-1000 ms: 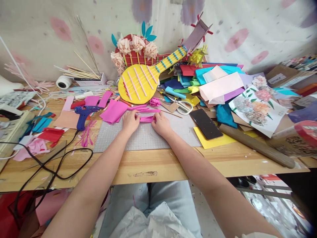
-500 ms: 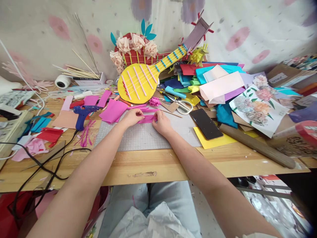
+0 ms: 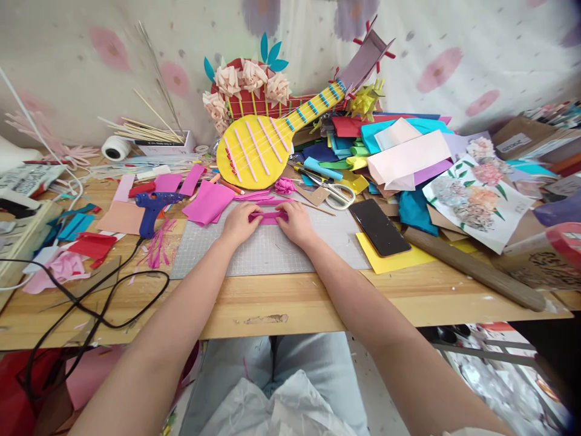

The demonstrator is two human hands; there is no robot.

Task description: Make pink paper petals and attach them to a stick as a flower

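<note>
A folded strip of magenta crepe paper [image 3: 270,218] stretches between my hands, low over the grey cutting mat [image 3: 254,260]. My left hand [image 3: 242,224] has its fingers closed on the strip's left end. At the right end my right hand [image 3: 295,223] pinches it the same way. Just beyond my hands lie more magenta paper pieces [image 3: 207,203] and a small magenta paper rose [image 3: 284,186]. Scissors [image 3: 341,195] with white handles rest to the right of the rose.
A blue glue gun [image 3: 154,212] with a black cord lies left of the mat. To the right, a phone [image 3: 380,227] rests on yellow paper. A yellow paper lute [image 3: 254,154] leans at the back beside piled coloured paper [image 3: 408,157]. A wooden stick [image 3: 472,266] lies near the front edge.
My left hand has turned inward and moved slightly nearer, its fingers now curled over the strip. The strip between my hands looks narrower and folded. My right hand has barely moved.
</note>
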